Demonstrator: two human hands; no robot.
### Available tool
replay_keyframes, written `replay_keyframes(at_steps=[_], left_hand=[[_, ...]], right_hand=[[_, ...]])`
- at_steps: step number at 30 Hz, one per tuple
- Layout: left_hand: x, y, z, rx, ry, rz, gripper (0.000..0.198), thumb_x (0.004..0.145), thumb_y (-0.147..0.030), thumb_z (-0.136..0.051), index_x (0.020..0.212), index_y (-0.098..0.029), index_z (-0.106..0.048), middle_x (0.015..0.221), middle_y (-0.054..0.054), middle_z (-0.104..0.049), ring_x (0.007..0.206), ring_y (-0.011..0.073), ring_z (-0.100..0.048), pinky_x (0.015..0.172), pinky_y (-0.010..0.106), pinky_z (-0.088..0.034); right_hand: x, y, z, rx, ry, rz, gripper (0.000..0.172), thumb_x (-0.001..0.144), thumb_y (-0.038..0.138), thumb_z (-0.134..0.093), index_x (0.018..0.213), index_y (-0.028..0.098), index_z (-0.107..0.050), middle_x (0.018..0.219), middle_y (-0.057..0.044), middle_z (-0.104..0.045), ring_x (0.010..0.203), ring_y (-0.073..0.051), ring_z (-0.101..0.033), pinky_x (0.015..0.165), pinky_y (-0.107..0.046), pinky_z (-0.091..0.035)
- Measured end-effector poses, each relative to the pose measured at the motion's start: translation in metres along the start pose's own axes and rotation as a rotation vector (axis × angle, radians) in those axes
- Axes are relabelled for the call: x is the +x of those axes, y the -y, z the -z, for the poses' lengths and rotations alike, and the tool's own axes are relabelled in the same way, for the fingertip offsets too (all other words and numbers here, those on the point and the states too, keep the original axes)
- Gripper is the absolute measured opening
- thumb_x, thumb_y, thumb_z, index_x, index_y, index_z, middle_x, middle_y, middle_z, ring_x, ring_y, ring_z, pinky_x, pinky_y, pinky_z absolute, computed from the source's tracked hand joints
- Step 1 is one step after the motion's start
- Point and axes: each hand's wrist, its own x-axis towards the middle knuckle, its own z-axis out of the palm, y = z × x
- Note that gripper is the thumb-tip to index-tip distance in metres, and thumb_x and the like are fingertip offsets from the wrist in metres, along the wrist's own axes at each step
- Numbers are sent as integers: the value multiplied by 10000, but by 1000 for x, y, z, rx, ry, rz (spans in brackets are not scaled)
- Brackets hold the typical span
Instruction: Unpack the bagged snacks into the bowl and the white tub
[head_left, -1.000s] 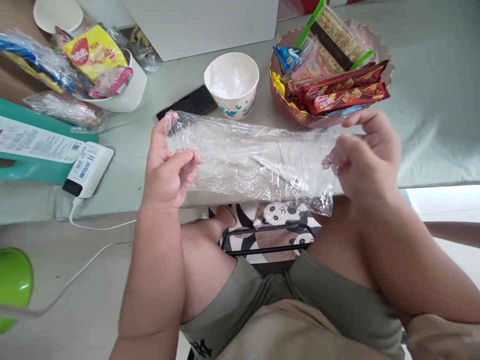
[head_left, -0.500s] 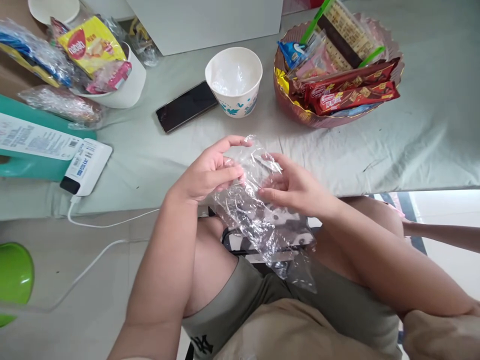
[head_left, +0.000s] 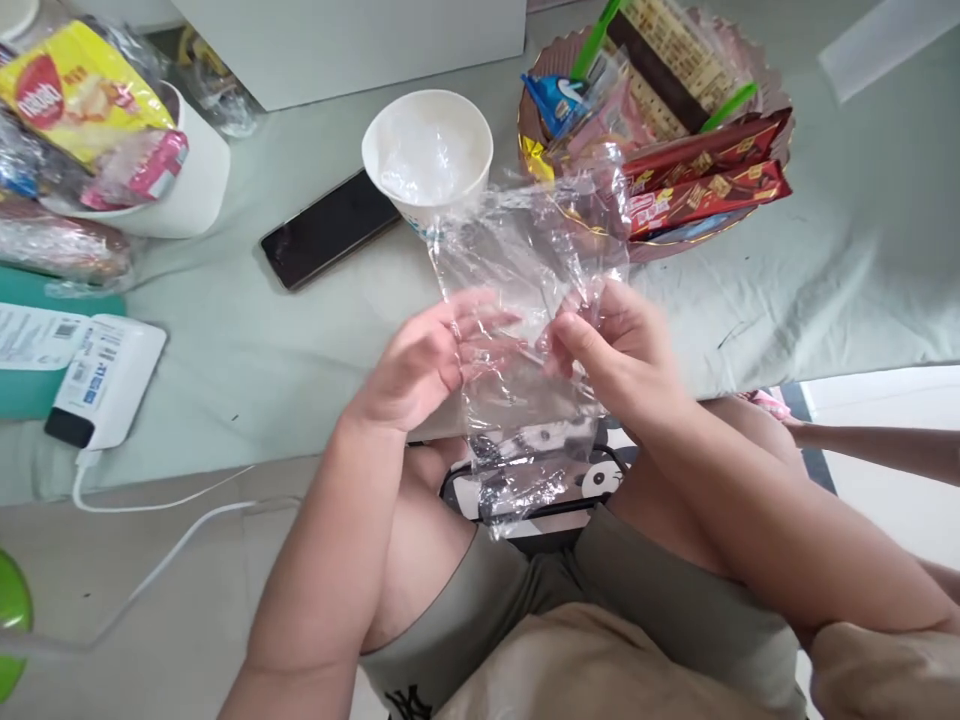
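Note:
A crinkled clear plastic bag (head_left: 525, 400) hangs between my hands, its upper part spread over the table edge and its lower end above my lap. My right hand (head_left: 626, 345) pinches the bag between thumb and fingers at its right side. On the other side my left hand (head_left: 420, 370) is open, fingers stretched against the film; whether they are inside or behind it I cannot tell. Just beyond the bag stands a white paper cup (head_left: 427, 150) with clear plastic in it. The bag's upper right corner overlaps the view of a snack-filled bowl (head_left: 529, 110).
A dark phone (head_left: 326, 235) lies left of the cup. Far left are a white tub (head_left: 202, 180) of wrapped snacks and a white power bank (head_left: 112, 375) with a cable (head_left: 172, 555). A white box (head_left: 360, 45) stands behind. Another person's limb (head_left: 885, 445) shows at right.
The bag has been raised and spread out, its top now reaching toward the bowl. My left fingers have straightened, and my right hand has closed on the film. The view has shifted right.

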Motion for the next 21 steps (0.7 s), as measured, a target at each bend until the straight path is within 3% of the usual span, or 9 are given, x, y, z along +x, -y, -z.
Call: replay_keyframes(at_steps=[2,5,7,9,13,18,21], left_hand=[[0,1,-2,95,7,98,581,672,-503,-920,1070,-152,-681,900,95,-795,750,239,-777,615,302,-589],[1,-1,5,145,-135,45,356,742,-357,-854,935,-182,-610,721,21,-750,560,171,-729,456,211,-496],[-1,-2,11,134,-159,2,388,761,-364,-830,966,-219,-535,719,-3,-752,534,175,-732,410,191,-468],[-6,-2,16,147,-91,36,449,775,-372,-823,1034,-247,-478,700,-20,-753,488,186,-720,381,193,-465],[-12,2,18,204,2,107,404,837,-349,-770,1093,-264,-471,594,-63,-687,385,186,-664,323,199,-435],[-7,1,16,164,-31,21,319,823,-305,-762,990,-243,-497,632,-61,-693,384,141,-639,340,197,-445],[-3,-1,16,177,0,42,314,827,-322,-764,1006,-240,-519,703,-40,-739,429,141,-670,390,209,-493]], right_hand=[[2,0,-4,-6,-6,15,275,928,427,-725,860,232,-542,697,44,-661,552,-66,-610,536,-213,-505],[3,-1,-4,-22,34,-50,228,920,380,-723,997,243,-557,733,35,-710,569,-88,-649,522,-221,-504],[2,-2,-3,-62,109,-103,227,922,330,-703,1077,233,-569,672,44,-700,523,-94,-636,490,-219,-483],[2,-3,-1,-108,155,-123,220,933,295,-672,1119,220,-582,603,61,-662,466,-92,-602,460,-219,-461],[2,-8,1,-144,115,-28,301,962,269,-636,1256,261,-569,588,89,-614,423,-89,-563,424,-228,-445],[1,-24,3,-178,101,216,276,1046,248,-493,1300,334,-559,939,24,-708,515,-62,-604,502,-236,-530],[1,-34,6,-208,119,387,375,1018,213,-521,1361,366,-531,1251,-29,-637,766,-95,-698,649,-268,-603]])
